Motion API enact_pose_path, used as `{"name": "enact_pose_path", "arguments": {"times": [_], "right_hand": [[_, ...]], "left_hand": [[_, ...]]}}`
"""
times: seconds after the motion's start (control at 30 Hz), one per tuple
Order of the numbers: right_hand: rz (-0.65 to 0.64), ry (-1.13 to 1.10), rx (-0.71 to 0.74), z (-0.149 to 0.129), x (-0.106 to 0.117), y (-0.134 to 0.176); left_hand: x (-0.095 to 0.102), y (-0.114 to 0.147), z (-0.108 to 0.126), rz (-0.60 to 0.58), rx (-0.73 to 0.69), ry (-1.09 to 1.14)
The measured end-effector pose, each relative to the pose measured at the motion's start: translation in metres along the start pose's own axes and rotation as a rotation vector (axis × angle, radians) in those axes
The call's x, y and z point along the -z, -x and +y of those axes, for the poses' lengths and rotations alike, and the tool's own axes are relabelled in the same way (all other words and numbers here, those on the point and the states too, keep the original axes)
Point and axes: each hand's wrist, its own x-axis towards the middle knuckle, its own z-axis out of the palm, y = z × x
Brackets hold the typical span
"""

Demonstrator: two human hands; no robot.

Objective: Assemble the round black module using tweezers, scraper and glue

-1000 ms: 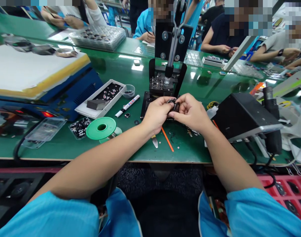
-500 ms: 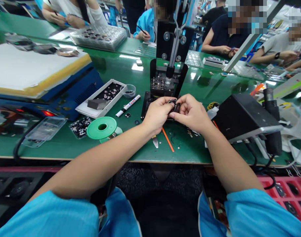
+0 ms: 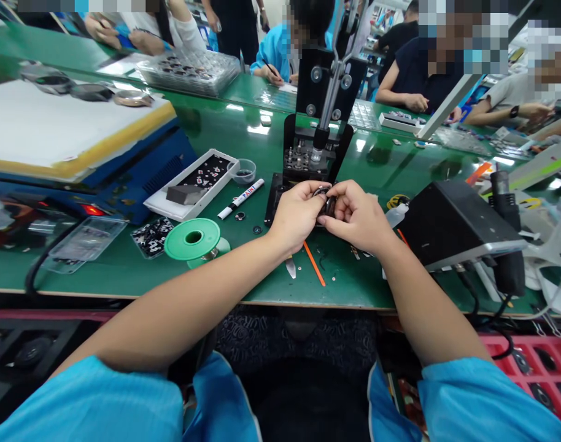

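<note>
My left hand (image 3: 295,213) and my right hand (image 3: 359,216) meet in front of the black lever press (image 3: 303,161). Between their fingertips they pinch a small dark round part that looks like a watch case (image 3: 326,209), partly covered by the fingers. Both hands are closed, with fingers bent around its edge. Under the wrists lie an orange stick (image 3: 314,264) and a small blade-like tool (image 3: 290,267). Two little dark round pieces and a white paint marker (image 3: 241,198) lie left of my left hand.
On the left are a blue machine (image 3: 165,166), a white parts tray (image 3: 170,210), a clear cup (image 3: 243,172) and a green spool (image 3: 192,239). A black box-shaped device (image 3: 460,221) stands at right, beside a red tray (image 3: 533,368). Several people sit across the bench.
The camera view has shifted slightly, so the bench items appear a little to the right. Both hands keep hold of the dark round part, with the fingers slightly moved.
</note>
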Motion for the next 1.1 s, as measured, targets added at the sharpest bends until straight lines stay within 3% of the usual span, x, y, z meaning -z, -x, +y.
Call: {"name": "enact_pose_path", "arguments": {"times": [1.1], "right_hand": [[0.02, 0.036, 0.061, 0.0054, -0.0039, -0.0003]], "left_hand": [[-0.0019, 0.001, 0.0022, 0.019, -0.025, -0.067]]}}
